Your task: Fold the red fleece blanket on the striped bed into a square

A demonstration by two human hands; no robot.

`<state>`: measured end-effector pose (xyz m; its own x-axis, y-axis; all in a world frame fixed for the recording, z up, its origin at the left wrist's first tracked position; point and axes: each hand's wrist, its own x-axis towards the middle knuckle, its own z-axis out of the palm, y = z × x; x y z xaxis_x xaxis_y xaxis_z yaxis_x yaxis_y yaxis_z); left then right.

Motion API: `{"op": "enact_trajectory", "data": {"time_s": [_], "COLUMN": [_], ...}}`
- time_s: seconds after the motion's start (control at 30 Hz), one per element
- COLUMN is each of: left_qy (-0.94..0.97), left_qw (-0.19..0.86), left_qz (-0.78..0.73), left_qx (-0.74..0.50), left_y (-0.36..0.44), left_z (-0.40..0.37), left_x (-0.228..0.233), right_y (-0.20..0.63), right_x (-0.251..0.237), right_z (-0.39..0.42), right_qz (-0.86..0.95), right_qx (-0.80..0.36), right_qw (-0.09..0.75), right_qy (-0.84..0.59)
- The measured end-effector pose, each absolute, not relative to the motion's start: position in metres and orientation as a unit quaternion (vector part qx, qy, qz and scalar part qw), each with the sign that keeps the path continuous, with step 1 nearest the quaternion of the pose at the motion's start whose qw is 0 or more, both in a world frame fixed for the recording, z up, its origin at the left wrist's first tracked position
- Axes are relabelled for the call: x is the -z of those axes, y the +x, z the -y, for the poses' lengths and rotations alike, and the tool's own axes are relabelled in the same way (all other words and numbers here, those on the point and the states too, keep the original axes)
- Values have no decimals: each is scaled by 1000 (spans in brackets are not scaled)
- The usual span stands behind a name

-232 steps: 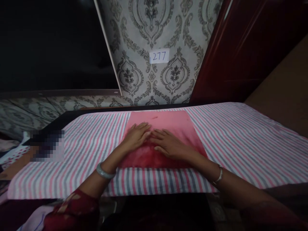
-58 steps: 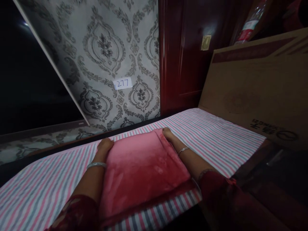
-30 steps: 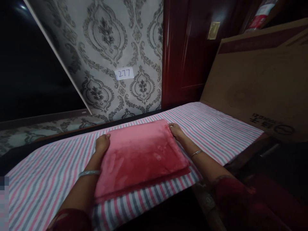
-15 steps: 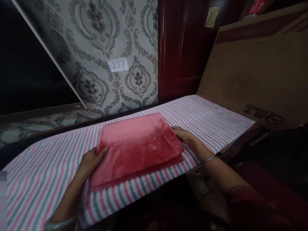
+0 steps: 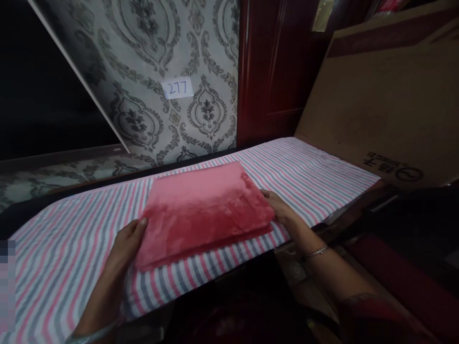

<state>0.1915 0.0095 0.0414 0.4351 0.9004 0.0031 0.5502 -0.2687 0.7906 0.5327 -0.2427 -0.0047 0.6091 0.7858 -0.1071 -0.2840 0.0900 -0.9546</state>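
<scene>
A folded red plush cloth (image 5: 201, 210), pale pink along its far part, lies as a flat rectangle on a striped sheet (image 5: 311, 177). At its left edge is my left hand (image 5: 127, 241), the thumb along the side and the other fingers mostly hidden. My right hand (image 5: 278, 208) grips the opposite edge, with its fingertips at the far right side. Both hands are closed against the cloth's sides. Layers of the fold show along the near edge.
A large cardboard box (image 5: 380, 100) leans at the right behind the sheet. To the left stands a dark screen (image 5: 53, 91). A paper marked 277 (image 5: 178, 88) is on the patterned wall, beside a dark red door (image 5: 272, 71).
My left thumb has slid from the top of the cloth to its left edge. The cloth looks smoother and squarer. The view has tilted down slightly.
</scene>
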Motion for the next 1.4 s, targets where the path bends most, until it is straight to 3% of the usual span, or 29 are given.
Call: {"op": "enact_trajectory", "data": {"time_s": [0.07, 0.27, 0.47, 0.73, 0.93, 1.03, 1.4], "left_qy": [774, 799, 791, 770, 780, 757, 777], "left_qw": [360, 193, 258, 269, 231, 247, 311], "left_qz": [-463, -505, -466, -456, -433, -444, -462], "left_qx": [-239, -262, -300, -356, -388, -410, -294], "left_y": [186, 163, 155, 154, 156, 156, 148], "left_z": [3, 27, 36, 49, 55, 58, 42], "left_x": [-42, -20, -5, 0, -5, -12, -11], "right_y": [528, 525, 522, 516, 512, 516, 514], "right_x": [-2, -9, -11, 10, 6, 2, 6], "right_z": [250, 271, 281, 278, 285, 290, 297], "right_qz": [269, 339, 393, 313, 363, 355, 357], "right_qx": [-404, -410, -422, -361, -388, -350, -335], "right_qw": [664, 596, 561, 660, 593, 605, 593], "right_qy": [-568, -602, -593, -580, -605, -620, -640]}}
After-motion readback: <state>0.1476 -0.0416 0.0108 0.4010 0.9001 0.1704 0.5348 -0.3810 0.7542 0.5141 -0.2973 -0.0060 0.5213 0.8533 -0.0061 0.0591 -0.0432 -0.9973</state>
